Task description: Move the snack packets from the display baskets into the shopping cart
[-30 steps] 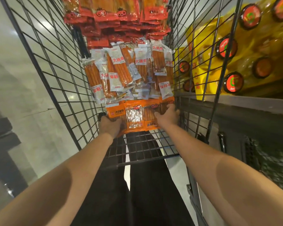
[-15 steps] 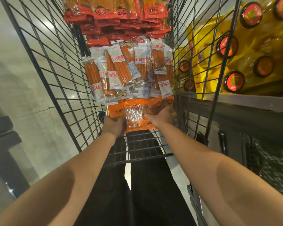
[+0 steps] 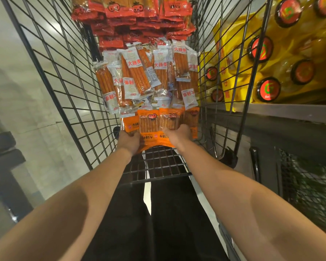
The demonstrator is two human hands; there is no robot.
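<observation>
Both arms reach forward into the wire shopping cart (image 3: pixel 68 76). The left hand (image 3: pixel 129 141) and the right hand (image 3: pixel 178 133) together hold a bunch of orange snack packets (image 3: pixel 151 125) at the near end of the cart, fingers curled round the packets' lower edges from either side. Just beyond them lies a heap of white packets (image 3: pixel 139 78) of orange sticks, and farther still a pile of red packets (image 3: pixel 132 17). To the right, outside the cart's wire wall, yellow bottles with red caps (image 3: pixel 267 89) sit on a shelf (image 3: pixel 290 113).
</observation>
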